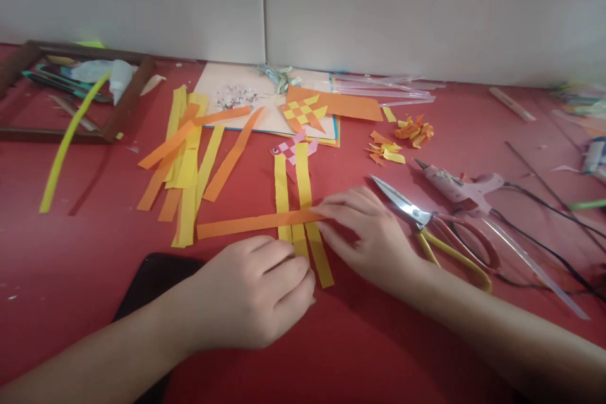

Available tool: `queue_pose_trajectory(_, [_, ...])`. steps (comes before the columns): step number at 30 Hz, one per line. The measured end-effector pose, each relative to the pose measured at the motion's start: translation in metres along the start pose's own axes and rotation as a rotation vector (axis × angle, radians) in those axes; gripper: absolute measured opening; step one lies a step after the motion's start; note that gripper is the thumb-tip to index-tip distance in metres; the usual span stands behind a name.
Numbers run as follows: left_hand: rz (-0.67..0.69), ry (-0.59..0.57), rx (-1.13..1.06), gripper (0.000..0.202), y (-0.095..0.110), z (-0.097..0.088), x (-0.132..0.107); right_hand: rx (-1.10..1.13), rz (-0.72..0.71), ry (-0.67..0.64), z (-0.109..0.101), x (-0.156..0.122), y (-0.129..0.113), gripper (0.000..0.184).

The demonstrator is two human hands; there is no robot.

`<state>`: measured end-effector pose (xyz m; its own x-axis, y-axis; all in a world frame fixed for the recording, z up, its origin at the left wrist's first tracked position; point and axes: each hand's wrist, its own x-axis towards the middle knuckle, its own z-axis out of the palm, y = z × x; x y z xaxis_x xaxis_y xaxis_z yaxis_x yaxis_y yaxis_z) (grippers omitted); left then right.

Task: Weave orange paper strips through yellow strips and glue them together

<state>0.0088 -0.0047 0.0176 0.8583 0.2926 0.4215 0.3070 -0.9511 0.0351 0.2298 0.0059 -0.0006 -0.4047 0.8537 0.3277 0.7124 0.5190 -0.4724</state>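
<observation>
Our left hand (pixel 255 293) lies with fingers curled, pressed down on the near ends of the two yellow strips (pixel 303 183); we cannot tell whether it pinches them. Our right hand (pixel 374 233) pinches the right end of the orange strip (pixel 250 224), which lies flat across the yellow strips and runs out to their left. At the far tip of the yellow strips sits a small pink woven piece (pixel 291 148). Right of the yellow strips lie scissors (pixel 426 221), then a glue gun (pixel 454 186). Left of them is a loose pile of paper strips (pixel 189 158) on the red table (pixel 71 252).
</observation>
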Motion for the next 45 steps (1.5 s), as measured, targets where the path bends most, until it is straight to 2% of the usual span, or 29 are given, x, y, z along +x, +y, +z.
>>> queue_pose_trajectory(6, [-0.096,0.024,0.117,0.020,0.010,-0.002,0.000,-0.034,-0.099,-0.051,-0.002,-0.023,-0.001,0.025])
queue_pose_trajectory(13, [-0.174,-0.026,0.066,0.017,0.003,0.002,-0.002,0.004,-0.245,-0.102,-0.010,-0.029,-0.001,0.019])
queue_pose_trajectory(16, [-0.207,-0.044,0.007,0.025,0.002,0.002,-0.003,0.016,-0.240,-0.112,-0.012,-0.030,-0.001,0.020])
queue_pose_trajectory(25, [-0.140,-0.106,0.022,0.019,-0.001,0.004,-0.005,-0.007,-0.230,-0.123,-0.011,-0.031,0.001,0.021])
queue_pose_trajectory(29, [-0.154,-0.124,0.015,0.018,-0.002,0.006,-0.005,-0.011,-0.231,-0.119,-0.008,-0.030,0.000,0.020])
queue_pose_trajectory(34, [-0.182,-0.100,0.008,0.019,-0.002,0.007,-0.003,-0.005,-0.240,-0.107,-0.006,-0.031,0.000,0.019])
queue_pose_trajectory(39, [-0.177,-0.069,-0.050,0.031,0.002,0.005,-0.002,0.009,-0.239,-0.102,-0.007,-0.031,-0.001,0.015])
queue_pose_trajectory(43, [-0.161,-0.020,-0.024,0.021,0.003,0.005,-0.002,0.012,-0.247,-0.103,-0.007,-0.031,-0.003,0.016])
queue_pose_trajectory(45, [-0.195,0.008,0.024,0.013,0.001,0.004,-0.001,0.006,-0.249,-0.096,-0.006,-0.031,-0.003,0.018])
